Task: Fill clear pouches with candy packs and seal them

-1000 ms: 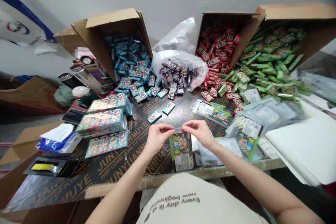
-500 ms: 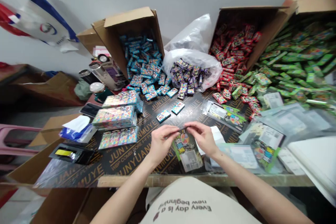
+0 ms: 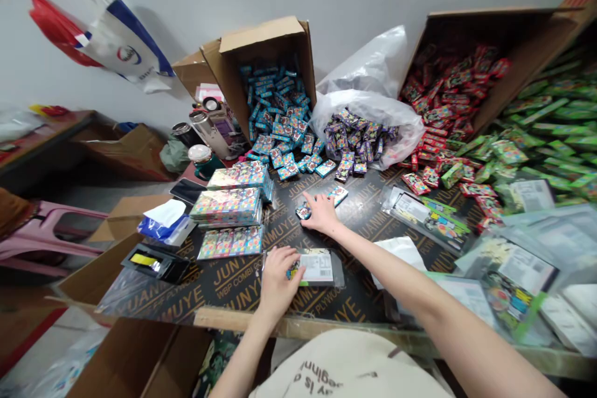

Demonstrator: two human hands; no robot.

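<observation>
Left hand [image 3: 278, 273]: fingers closed on the clear packet [image 3: 317, 267], flat near the table [image 3: 233, 286] front edge.
Right hand [image 3: 321, 214]: fingers spread, resting on a small blue box [image 3: 304, 211] mid-table.

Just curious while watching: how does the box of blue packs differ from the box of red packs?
The blue-pack box sits left of the plastic bag and looks narrower; the red-pack box sits right of the bag and looks wider. One spills blue packs, the other red packs. Both are brown cardboard, tipped open onto the table.
</observation>
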